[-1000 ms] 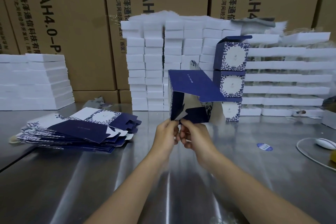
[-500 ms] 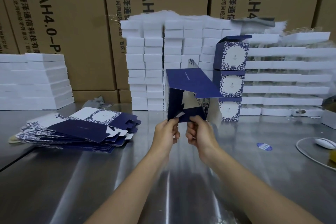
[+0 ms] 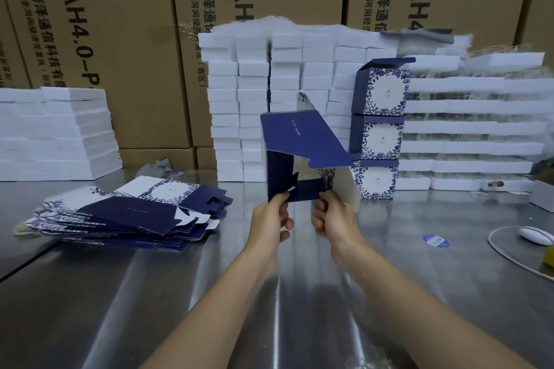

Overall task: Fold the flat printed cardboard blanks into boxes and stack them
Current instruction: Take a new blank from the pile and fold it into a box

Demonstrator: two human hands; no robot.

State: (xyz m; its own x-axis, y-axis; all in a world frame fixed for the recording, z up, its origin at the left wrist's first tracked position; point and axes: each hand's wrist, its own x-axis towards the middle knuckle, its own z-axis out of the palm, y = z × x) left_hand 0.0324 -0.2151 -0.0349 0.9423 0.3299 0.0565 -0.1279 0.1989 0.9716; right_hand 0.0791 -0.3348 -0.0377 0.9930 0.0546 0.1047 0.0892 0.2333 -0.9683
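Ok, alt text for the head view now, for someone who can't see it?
The left hand and right hand pinch the bottom flaps of a half-folded navy box held up over a steel table. A pile of flat blanks lies to the left; three finished boxes stand stacked behind on the right.

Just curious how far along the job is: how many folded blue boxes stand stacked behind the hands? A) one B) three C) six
B: three folded boxes stand one on another, just right of the half-folded box gripped by the left hand and right hand.
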